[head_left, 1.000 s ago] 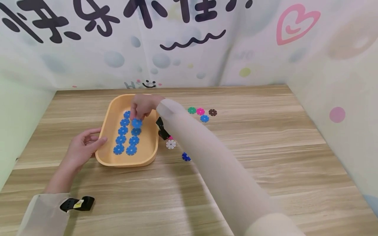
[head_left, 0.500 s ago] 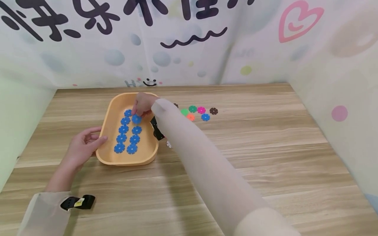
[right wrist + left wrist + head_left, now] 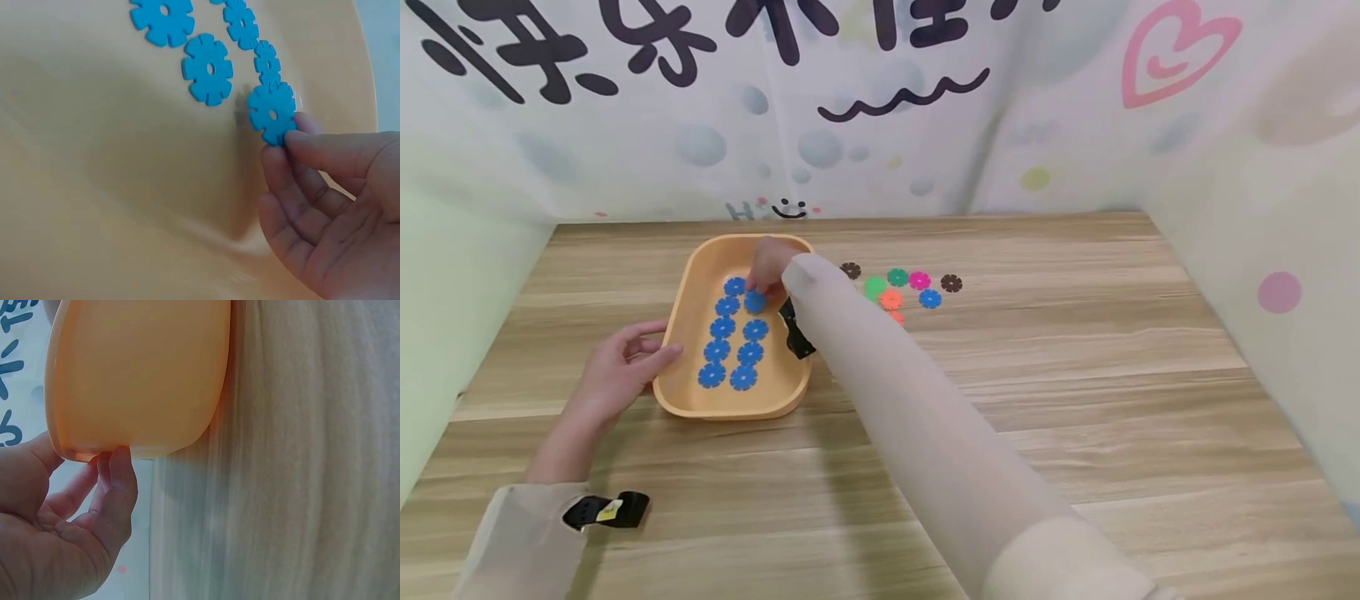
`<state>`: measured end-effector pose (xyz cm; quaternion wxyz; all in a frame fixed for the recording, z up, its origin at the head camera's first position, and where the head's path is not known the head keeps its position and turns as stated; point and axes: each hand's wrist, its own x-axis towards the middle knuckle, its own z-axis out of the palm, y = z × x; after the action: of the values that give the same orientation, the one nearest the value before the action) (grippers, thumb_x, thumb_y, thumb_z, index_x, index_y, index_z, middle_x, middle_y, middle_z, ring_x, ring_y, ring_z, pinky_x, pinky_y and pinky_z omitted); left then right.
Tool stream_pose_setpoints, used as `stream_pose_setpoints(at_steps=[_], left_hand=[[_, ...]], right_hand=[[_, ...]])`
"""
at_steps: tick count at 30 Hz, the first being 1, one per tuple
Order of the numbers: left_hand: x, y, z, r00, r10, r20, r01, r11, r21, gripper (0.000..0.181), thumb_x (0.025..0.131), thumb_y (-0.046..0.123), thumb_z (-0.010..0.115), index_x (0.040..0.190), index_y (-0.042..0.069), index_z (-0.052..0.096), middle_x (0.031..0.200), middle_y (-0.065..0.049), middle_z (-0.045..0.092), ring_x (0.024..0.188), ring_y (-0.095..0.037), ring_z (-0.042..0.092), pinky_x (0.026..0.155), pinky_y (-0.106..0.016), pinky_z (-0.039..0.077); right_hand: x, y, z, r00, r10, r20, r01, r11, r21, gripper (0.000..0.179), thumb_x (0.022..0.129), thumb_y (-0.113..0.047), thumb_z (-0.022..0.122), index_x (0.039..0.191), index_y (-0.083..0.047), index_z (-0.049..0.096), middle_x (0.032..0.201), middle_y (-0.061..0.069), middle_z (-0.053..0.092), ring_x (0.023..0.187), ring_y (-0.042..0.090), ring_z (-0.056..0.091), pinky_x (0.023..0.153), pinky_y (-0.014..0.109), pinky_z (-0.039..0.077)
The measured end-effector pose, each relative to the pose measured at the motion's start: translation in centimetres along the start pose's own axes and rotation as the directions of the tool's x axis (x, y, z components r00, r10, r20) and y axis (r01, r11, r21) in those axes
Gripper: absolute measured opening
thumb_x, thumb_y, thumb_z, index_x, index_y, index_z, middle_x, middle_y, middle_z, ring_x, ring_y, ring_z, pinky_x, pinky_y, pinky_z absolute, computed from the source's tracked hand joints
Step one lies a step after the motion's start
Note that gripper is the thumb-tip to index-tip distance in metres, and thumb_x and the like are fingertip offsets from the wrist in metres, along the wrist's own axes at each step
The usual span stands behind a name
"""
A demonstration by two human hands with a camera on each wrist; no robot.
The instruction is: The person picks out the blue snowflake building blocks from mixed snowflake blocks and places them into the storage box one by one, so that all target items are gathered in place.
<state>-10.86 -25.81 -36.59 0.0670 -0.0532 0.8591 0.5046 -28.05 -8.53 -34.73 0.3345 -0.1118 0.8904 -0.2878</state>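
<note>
My left hand (image 3: 621, 362) grips the left rim of a light orange tray (image 3: 782, 375), thumb over the edge; the left wrist view shows its fingers (image 3: 122, 475) against the tray's outer wall. Inside the tray, blue notched plastic discs lie in two columns. The left column (image 3: 719, 327) runs longer. The right column (image 3: 750, 353) has three discs lying flat. Between thumb and fingers, my right hand (image 3: 771, 265) pinches another blue notched disc (image 3: 272, 112), beyond the top of that right column. In the right wrist view it overlaps a left-column disc (image 3: 267, 62).
Right of the tray, loose notched discs lie on the wooden table (image 3: 1075, 375): green (image 3: 897, 277), pink (image 3: 920, 281), orange (image 3: 891, 299), blue (image 3: 930, 298) and brown (image 3: 951, 283). My right sleeve (image 3: 910, 400) crosses over the table. A printed backdrop (image 3: 880, 167) stands behind.
The pinched disc has moved toward the tray's far end, and a gap now separates it from the right column. My left hand keeps its grip on the tray.
</note>
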Motion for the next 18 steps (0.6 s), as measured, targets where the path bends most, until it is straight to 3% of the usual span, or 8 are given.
stream_pose_setpoints(at_steps=[5, 18], left_hand=[[0.0, 0.1, 0.0, 1.0, 0.002, 0.004, -0.002, 1.0, -0.002, 0.059, 0.091, 0.028, 0.057, 0.135, -0.006, 0.035, 0.099, -0.019, 0.054, 0.07, -0.004, 0.06, 0.059, -0.027, 0.055], [0.0, 0.0, -0.1, 1.0, 0.012, 0.001, -0.012, 0.999, -0.032, 0.057, 0.091, 0.027, 0.057, 0.133, -0.006, 0.037, 0.097, -0.014, 0.056, 0.071, -0.003, 0.06, 0.059, -0.028, 0.055]], right_hand=[[0.9, 0.3, 0.5, 0.998, 0.065, 0.004, -0.065, 0.995, 0.071, 0.013, 0.083, 0.007, 0.062, 0.086, -0.004, 0.069, 0.086, 0.007, 0.06, 0.059, 0.017, 0.057, 0.059, 0.023, 0.054], [-0.4, 0.2, 0.3, 0.999, 0.036, 0.018, -0.037, 0.998, 0.052, 0.018, 0.083, 0.01, 0.058, 0.088, -0.003, 0.069, 0.079, 0.006, 0.062, 0.057, 0.015, 0.055, 0.057, 0.02, 0.051]])
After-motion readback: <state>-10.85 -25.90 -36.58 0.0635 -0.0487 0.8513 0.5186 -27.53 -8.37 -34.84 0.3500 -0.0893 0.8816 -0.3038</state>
